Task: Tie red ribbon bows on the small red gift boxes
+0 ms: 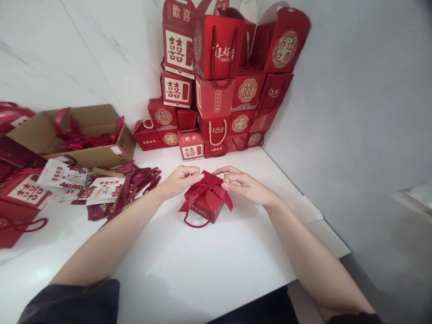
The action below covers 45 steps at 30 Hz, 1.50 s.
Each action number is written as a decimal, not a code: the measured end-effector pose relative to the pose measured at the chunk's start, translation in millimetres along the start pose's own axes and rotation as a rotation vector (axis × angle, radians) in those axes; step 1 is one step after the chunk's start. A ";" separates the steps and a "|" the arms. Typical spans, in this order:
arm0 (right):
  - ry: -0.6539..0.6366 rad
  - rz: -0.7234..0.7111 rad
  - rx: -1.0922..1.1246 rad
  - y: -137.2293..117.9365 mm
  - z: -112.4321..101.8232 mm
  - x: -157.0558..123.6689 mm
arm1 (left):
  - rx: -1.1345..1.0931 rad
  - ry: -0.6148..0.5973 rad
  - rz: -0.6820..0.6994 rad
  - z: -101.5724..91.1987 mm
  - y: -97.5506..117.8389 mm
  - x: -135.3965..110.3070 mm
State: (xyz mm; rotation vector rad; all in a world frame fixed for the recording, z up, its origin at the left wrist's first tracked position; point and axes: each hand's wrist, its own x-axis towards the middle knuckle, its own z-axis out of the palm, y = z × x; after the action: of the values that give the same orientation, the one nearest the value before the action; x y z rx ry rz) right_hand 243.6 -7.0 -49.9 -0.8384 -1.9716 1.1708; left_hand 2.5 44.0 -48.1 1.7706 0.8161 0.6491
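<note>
A small red gift box (pixel 205 208) with a red ribbon bow (pixel 209 191) on top sits on the white table (pixel 189 265). My left hand (pixel 181 179) pinches the bow's left loop with thumb and fingers together. From the other side my right hand (pixel 243 184) pinches the bow's right loop. A red cord handle (pixel 195 223) lies at the box's front.
A tall stack of red gift boxes and bags (pixel 221 81) fills the back corner against the wall. At the left stand an open cardboard box (pixel 84 135) with ribbons, loose cards (pixel 81 183), dark red ribbons (pixel 135 182) and more red boxes (pixel 20 202). The table's right edge (pixel 324 220) is close.
</note>
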 end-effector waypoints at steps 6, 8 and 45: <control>0.039 0.012 -0.002 4.6 -1.8 0.3 | -0.073 0.021 0.001 -5.5 -7.7 1.6; 0.066 0.014 -0.023 5.8 -2.0 0.5 | -0.013 -0.048 0.004 -13.0 -6.1 0.3; 0.065 -0.239 -1.086 -28.3 11.7 -13.4 | -0.126 -0.051 -0.222 -2.0 0.3 1.4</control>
State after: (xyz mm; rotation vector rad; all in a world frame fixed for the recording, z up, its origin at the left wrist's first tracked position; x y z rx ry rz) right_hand 236.5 -34.0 -31.6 -1.0584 -2.5221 -0.1603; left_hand 1.9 46.3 -47.2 1.5505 0.9012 0.4955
